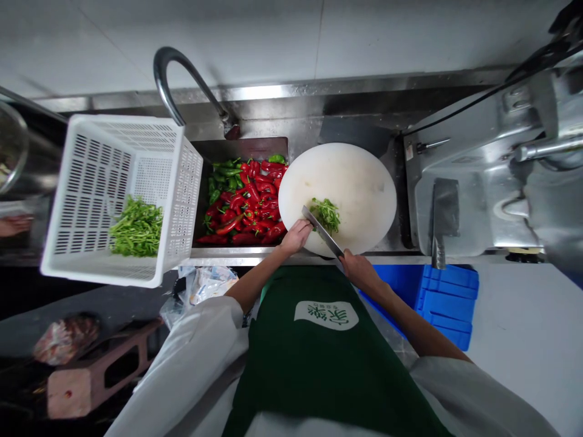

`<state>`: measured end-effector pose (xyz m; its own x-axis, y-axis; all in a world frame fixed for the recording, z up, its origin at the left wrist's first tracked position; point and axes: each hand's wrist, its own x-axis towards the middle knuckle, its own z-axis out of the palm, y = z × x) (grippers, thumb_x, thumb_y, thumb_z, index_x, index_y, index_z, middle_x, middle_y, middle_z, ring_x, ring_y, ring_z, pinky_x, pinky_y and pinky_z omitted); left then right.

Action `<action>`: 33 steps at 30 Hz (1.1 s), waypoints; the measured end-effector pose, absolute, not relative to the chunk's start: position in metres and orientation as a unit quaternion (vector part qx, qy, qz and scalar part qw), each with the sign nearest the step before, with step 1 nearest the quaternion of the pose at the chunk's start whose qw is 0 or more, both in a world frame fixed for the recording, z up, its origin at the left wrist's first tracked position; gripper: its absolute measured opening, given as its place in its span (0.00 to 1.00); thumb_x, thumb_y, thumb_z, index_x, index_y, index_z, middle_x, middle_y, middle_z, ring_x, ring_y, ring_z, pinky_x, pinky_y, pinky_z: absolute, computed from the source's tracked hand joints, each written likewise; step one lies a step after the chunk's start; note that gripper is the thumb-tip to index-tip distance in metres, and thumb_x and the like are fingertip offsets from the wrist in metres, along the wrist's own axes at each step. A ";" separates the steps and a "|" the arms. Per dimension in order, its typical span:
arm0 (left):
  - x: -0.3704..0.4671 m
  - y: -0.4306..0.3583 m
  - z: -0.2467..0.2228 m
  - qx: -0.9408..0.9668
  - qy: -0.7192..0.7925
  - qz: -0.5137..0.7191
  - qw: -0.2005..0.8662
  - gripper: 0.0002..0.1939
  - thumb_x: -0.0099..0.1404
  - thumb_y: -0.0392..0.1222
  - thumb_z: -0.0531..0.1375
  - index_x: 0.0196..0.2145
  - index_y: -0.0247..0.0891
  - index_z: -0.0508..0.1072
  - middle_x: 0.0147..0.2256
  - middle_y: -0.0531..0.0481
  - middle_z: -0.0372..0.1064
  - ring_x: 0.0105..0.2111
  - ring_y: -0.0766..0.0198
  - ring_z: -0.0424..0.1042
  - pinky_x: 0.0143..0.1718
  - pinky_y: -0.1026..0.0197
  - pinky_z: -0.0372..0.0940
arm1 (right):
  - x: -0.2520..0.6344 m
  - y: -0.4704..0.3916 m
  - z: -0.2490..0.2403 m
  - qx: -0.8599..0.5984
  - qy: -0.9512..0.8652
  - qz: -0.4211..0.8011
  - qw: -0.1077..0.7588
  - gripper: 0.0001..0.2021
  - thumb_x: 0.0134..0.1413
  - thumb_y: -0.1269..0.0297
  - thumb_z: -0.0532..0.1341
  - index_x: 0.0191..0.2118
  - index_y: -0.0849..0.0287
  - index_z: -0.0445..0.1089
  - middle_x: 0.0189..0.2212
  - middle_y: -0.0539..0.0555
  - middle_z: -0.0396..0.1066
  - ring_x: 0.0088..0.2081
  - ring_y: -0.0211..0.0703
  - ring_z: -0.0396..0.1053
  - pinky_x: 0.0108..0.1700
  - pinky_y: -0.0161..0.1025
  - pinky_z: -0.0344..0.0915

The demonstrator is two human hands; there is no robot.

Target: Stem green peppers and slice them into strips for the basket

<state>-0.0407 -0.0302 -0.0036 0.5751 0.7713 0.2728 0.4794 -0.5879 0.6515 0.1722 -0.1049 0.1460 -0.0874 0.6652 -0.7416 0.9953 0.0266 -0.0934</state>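
A round white cutting board [359,176] lies across the sink's edge with a small heap of leafy green stems [328,215] near its front left. In my right hand [359,271] is the handle of a kitchen knife [324,233], its blade slanting up and left along the near side of the greens. My left hand [296,236] rests at the board's left front edge, fingers curled close to the blade. What lies under those fingers is hidden.
Red and green chili peppers [252,203] fill the sink left of the board. Further left, a white perforated basket [182,200] holds cut greens [136,227]. A faucet [191,70] arches behind. On the right, a cleaver [445,206] lies on a clear tub [473,237], above a blue crate [449,303].
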 end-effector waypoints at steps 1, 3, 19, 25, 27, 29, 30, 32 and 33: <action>-0.041 -0.030 -0.004 0.847 0.368 0.277 0.265 0.16 0.74 0.40 0.46 0.46 0.36 0.72 0.44 0.40 0.69 0.46 0.56 0.68 0.50 0.48 0.69 | 0.172 -0.103 0.145 0.622 0.669 -0.315 0.258 0.14 0.71 0.63 0.44 0.47 0.63 0.63 0.34 0.62 0.74 0.39 0.48 0.76 0.37 0.37 0.59; -0.041 -0.030 -0.004 0.846 0.368 0.281 0.264 0.16 0.74 0.40 0.46 0.46 0.36 0.72 0.44 0.40 0.69 0.46 0.56 0.68 0.50 0.48 0.69 | 0.175 -0.101 0.146 0.621 0.674 -0.310 0.254 0.14 0.71 0.62 0.44 0.47 0.63 0.63 0.34 0.61 0.74 0.39 0.48 0.75 0.36 0.37 0.59; -0.036 -0.030 -0.007 0.844 0.383 0.283 0.248 0.16 0.74 0.41 0.47 0.45 0.36 0.73 0.43 0.41 0.70 0.44 0.57 0.69 0.48 0.50 0.69 | 0.188 -0.104 0.144 0.637 0.664 -0.317 0.230 0.13 0.71 0.63 0.45 0.45 0.64 0.64 0.35 0.62 0.75 0.39 0.48 0.75 0.35 0.37 0.55; -0.032 -0.027 -0.008 0.834 0.397 0.294 0.247 0.16 0.75 0.42 0.47 0.42 0.36 0.73 0.40 0.42 0.70 0.42 0.57 0.68 0.46 0.50 0.69 | 0.183 -0.119 0.153 0.633 0.664 -0.299 0.263 0.14 0.71 0.63 0.44 0.47 0.63 0.63 0.33 0.62 0.75 0.39 0.51 0.76 0.34 0.38 0.57; -0.032 -0.028 -0.008 0.835 0.396 0.296 0.242 0.16 0.75 0.42 0.47 0.42 0.36 0.73 0.39 0.42 0.70 0.42 0.57 0.68 0.46 0.50 0.69 | 0.179 -0.119 0.151 0.628 0.664 -0.307 0.266 0.13 0.71 0.64 0.44 0.47 0.63 0.62 0.34 0.62 0.75 0.40 0.50 0.76 0.35 0.37 0.58; -0.032 -0.028 -0.008 0.836 0.392 0.301 0.239 0.16 0.74 0.41 0.47 0.42 0.36 0.73 0.40 0.42 0.70 0.42 0.58 0.69 0.45 0.50 0.69 | 0.177 -0.117 0.148 0.626 0.664 -0.311 0.264 0.13 0.71 0.65 0.44 0.47 0.63 0.62 0.35 0.63 0.75 0.41 0.50 0.76 0.36 0.37 0.59; -0.032 -0.028 -0.007 0.836 0.390 0.303 0.238 0.16 0.74 0.41 0.47 0.42 0.35 0.73 0.40 0.41 0.70 0.42 0.58 0.69 0.45 0.50 0.70 | 0.177 -0.116 0.147 0.626 0.665 -0.311 0.263 0.13 0.71 0.64 0.44 0.47 0.63 0.62 0.35 0.63 0.75 0.41 0.51 0.76 0.37 0.37 0.59; -0.032 -0.029 -0.007 0.836 0.388 0.305 0.239 0.16 0.74 0.40 0.46 0.42 0.35 0.73 0.40 0.41 0.70 0.42 0.57 0.68 0.46 0.50 0.70 | 0.177 -0.114 0.146 0.625 0.668 -0.308 0.260 0.14 0.71 0.63 0.44 0.47 0.63 0.63 0.35 0.63 0.75 0.41 0.51 0.76 0.37 0.38 0.60; -0.031 -0.029 -0.007 0.836 0.389 0.305 0.240 0.16 0.74 0.40 0.46 0.42 0.35 0.72 0.40 0.41 0.70 0.42 0.57 0.68 0.46 0.49 0.70 | 0.178 -0.113 0.146 0.624 0.670 -0.309 0.258 0.14 0.71 0.63 0.44 0.47 0.63 0.63 0.35 0.63 0.75 0.41 0.51 0.76 0.37 0.38 0.60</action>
